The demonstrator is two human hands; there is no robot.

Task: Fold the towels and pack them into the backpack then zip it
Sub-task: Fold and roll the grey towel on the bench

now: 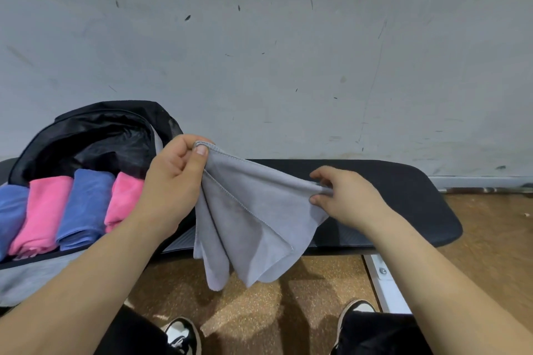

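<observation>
A grey towel (253, 219) hangs in loose folds in front of me, above the bench's front edge. My left hand (176, 179) pinches its upper corner between thumb and fingers. My right hand (343, 196) pinches another corner at the right, lower down. The black and grey backpack (95, 138) lies open on the left of the bench. Inside it, side by side, lie folded towels: a blue towel (11, 210), a pink towel (43, 210), a second blue towel (83, 207) and a second pink towel (124, 199).
The black padded bench (403, 204) runs left to right against a scuffed grey wall (288, 52). Its white metal leg (386, 282) stands at the lower right. My two shoes (184, 337) are on the brown floor below.
</observation>
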